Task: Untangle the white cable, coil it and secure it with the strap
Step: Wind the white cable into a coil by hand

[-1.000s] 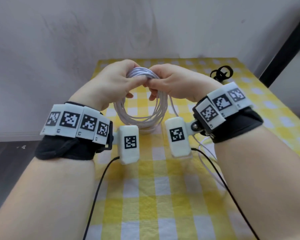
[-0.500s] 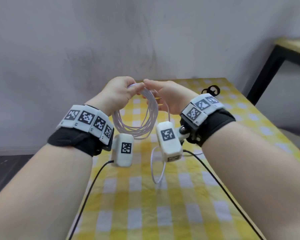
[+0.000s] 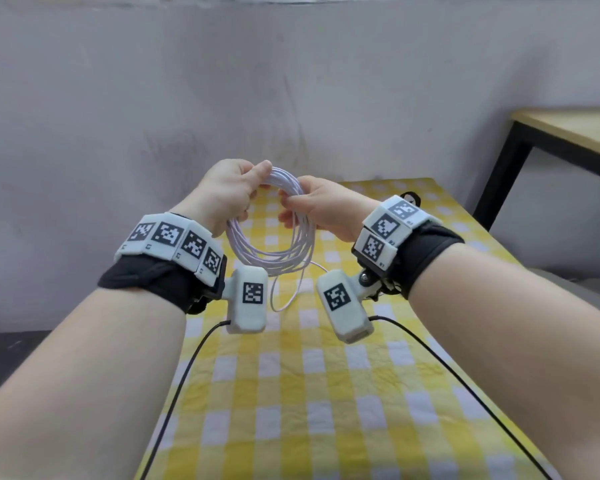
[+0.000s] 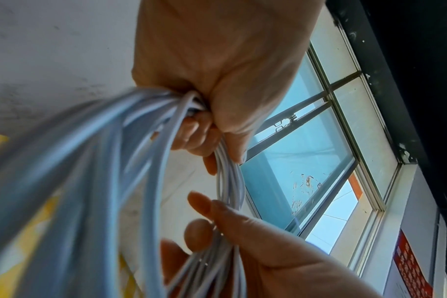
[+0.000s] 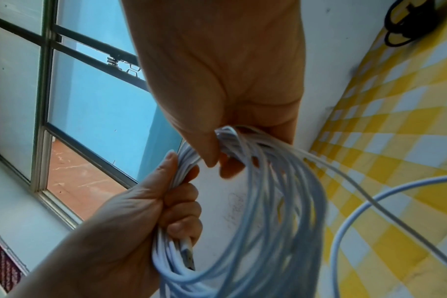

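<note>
The white cable (image 3: 274, 258) is wound into a coil of several loops, held up above the yellow checked table (image 3: 291, 393). My left hand (image 3: 257, 183) grips the top of the coil in a fist, and the cable's plug end (image 5: 188, 254) sticks out below its fingers. Just to its right, my right hand (image 3: 290, 209) pinches the same bundle between thumb and fingers. A loose length of cable (image 3: 284, 299) hangs below the coil in a loop. The black strap (image 3: 411, 197) lies on the table's far right, behind my right wrist; it also shows as the black strap (image 5: 406, 26) in the right wrist view.
A grey wall (image 3: 222, 98) rises right behind the table. A wooden side table with a black frame (image 3: 551, 140) stands at the right. Thin black wires (image 3: 187, 368) run from both wrist cameras over the cloth. A window (image 4: 306, 161) is nearby.
Both hands have risen with the coil, which hangs clear of the table. The loose end has been drawn up from the cloth into a hanging loop.
</note>
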A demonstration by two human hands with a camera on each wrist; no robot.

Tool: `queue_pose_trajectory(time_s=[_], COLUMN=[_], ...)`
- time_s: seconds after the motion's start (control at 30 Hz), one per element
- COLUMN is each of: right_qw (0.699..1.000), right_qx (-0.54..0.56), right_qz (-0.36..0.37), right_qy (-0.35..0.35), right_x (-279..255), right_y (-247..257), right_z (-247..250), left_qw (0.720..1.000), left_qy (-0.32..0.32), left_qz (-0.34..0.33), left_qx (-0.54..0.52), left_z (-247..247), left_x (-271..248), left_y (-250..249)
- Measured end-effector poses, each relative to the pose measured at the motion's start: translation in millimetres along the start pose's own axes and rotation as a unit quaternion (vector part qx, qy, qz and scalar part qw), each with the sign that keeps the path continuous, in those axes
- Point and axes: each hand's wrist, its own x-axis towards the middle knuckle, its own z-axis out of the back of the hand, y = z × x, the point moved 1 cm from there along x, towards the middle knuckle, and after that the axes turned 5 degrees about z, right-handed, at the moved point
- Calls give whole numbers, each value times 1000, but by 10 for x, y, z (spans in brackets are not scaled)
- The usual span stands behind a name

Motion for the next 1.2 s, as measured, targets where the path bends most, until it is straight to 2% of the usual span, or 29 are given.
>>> queue_pose_trajectory(time_s=[0.13, 0.27, 0.33, 0.43, 0.6, 0.73, 0.83, 0.9, 1.1, 1.2], right_qw=[997, 995, 992, 989, 991, 988, 976, 971, 988, 994], right_qx=[70, 88, 104, 104, -6, -106, -197, -214, -38, 21], right_qz=[-8, -38, -49, -46, -17, 21, 50, 65, 60, 25], right_qy=[-15, -36, -48, -89, -132, -111, -76, -78, -139, -107], right_x=[-40, -66, -51, 4, 142, 219, 266, 309, 334, 319], right_y=[-20, -110, -150, -197, -292, -290, -253, -250, -426, -534], right_z=[19, 63, 54, 49, 87, 143, 179, 204, 292, 327], left_qw=[995, 977, 970, 961, 952, 946, 949, 948, 902, 886], left_qy=[1, -62, -63, -5, 83, 138, 162, 177, 133, 104], left_qz=[13, 37, 47, 91, 142, 168, 166, 159, 147, 148], left_qx=[-96, -200, -231, -260, -259, -239, -212, -214, -383, -427], left_z=[-10, -30, -47, -56, -23, -11, -18, -53, -172, -229], left_x=[-63, -97, -91, -73, -64, -30, 13, 47, 194, 259], left_y=[8, 46, 70, 112, 164, 227, 263, 296, 421, 488])
